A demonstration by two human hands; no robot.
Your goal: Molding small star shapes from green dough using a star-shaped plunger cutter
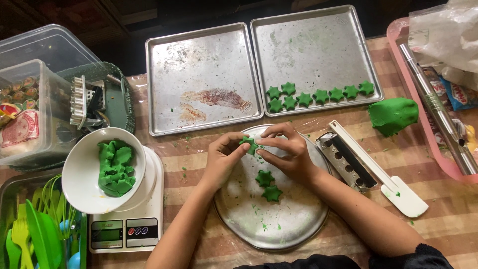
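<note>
**Shaping a green dough star over the round plate**

Both hands up over the far edge of the round plate [298, 224], meeting on one dough star [250, 145]. Left hand [222, 158] pinching it from the left, fingers narrow around its edge; right hand [286, 152] closing on it from the right and above, fingertips curled onto it. Star held just above the plate, between the two thumbs. Two more stars [268, 186] lying on the plate just nearer, one touching the other. Nine finished stars [318, 95] lined along the near edge of the right tray [318, 45]; left tray [199, 60] bare of dough. Bowl of dough scraps [115, 167] on the scale [132, 226] to the left; dough lump [393, 115], metal cutter [346, 162] and white scraper [398, 192] to the right on the table [438, 199].

Likely step: tidying the star's points after cutting. Next move, by judgement: a light grip, so the soft points keep shape, and a free spot in the tray row.
</note>
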